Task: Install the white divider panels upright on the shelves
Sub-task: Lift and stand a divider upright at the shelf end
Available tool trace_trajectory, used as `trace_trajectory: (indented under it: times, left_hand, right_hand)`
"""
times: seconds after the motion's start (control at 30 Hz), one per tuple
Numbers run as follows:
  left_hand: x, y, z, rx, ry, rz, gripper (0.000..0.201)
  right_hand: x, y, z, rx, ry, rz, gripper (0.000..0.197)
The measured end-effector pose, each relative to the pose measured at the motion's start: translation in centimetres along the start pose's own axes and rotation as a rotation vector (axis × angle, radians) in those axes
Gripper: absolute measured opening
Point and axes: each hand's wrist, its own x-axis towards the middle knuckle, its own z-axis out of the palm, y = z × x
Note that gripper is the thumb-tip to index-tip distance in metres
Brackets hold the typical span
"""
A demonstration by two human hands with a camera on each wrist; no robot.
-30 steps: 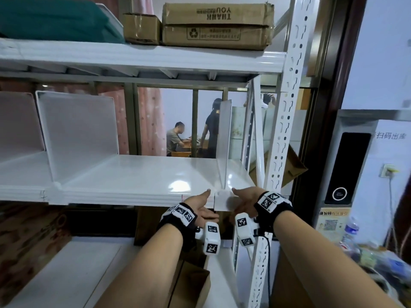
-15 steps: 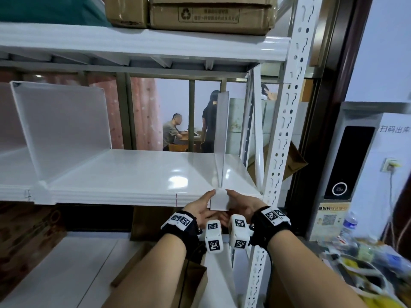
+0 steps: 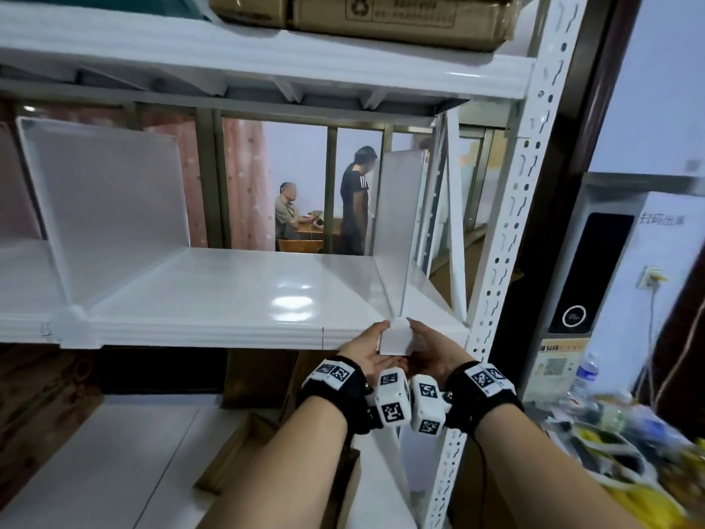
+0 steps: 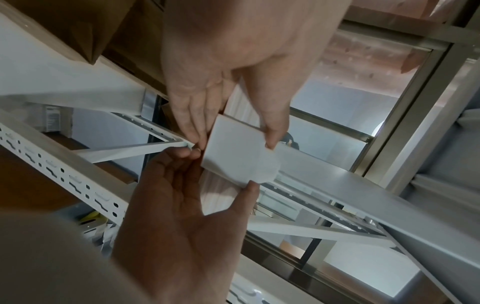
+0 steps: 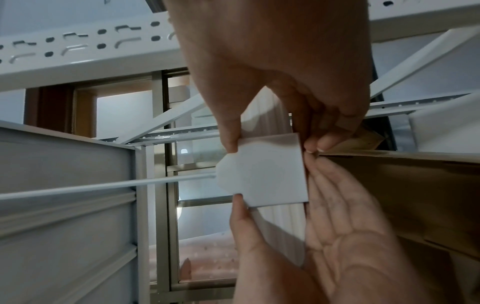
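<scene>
A white divider panel (image 3: pixel 396 231) stands upright on the white shelf (image 3: pixel 229 295), near its right end. Its flat front tab (image 3: pixel 395 337) hangs over the shelf's front edge. Both hands grip that tab from below. My left hand (image 3: pixel 375 337) pinches its left side and my right hand (image 3: pixel 417 336) its right side. In the left wrist view the left hand (image 4: pixel 233 142) clamps the tab (image 4: pixel 236 156) between thumb and fingers, with the right hand (image 4: pixel 218 170) opposite. The right wrist view shows the right hand (image 5: pixel 275 145) and left hand (image 5: pixel 274 181) on the tab (image 5: pixel 270 174). Another divider (image 3: pixel 107 208) stands at the left.
A perforated white upright post (image 3: pixel 507 231) stands just right of the hands. Cardboard boxes (image 3: pixel 400 17) sit on the upper shelf. Below are a lower shelf (image 3: pixel 114 452) and a cardboard box (image 3: pixel 244 452). A white machine (image 3: pixel 629 280) and clutter stand at the right. Two people are behind the window.
Both hands have drawn together and now close round the divider's front tab, where earlier they lay apart at the shelf edge. The view has moved closer and lower.
</scene>
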Motion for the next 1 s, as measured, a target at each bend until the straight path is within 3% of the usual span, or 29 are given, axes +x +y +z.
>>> trace_trajectory:
  times: [0.2, 0.4, 0.6, 0.73, 0.93, 1.0]
  left_hand:
    - [-0.2, 1.2, -2.2, -0.013, 0.018, 0.004, 0.029]
    - [-1.3, 3.5, -6.9, -0.021, 0.097, 0.048, 0.03]
    - [-1.8, 5.0, -9.9, -0.014, 0.124, 0.084, 0.033]
    - [-1.4, 5.3, -10.7, -0.004, 0.109, 0.086, 0.038]
    - [-1.9, 5.6, -10.5, 0.008, 0.106, 0.081, 0.037]
    - [-2.4, 6.2, -10.4, -0.004, 0.08, 0.062, 0.035]
  right_hand:
    - [0.5, 0.9, 2.0, 0.005, 0.058, 0.018, 0.045]
    - [1.6, 2.9, 7.4, -0.012, -0.001, 0.064, 0.054]
    - [1.7, 3.8, 10.8, -0.001, -0.002, 0.061, 0.05]
    - [1.8, 4.1, 11.7, -0.031, -0.006, 0.099, 0.066]
    - [1.0, 3.7, 11.8, -0.097, 0.01, 0.131, 0.062]
    - [-0.7, 2.8, 12.3, -0.13, 0.009, 0.137, 0.048]
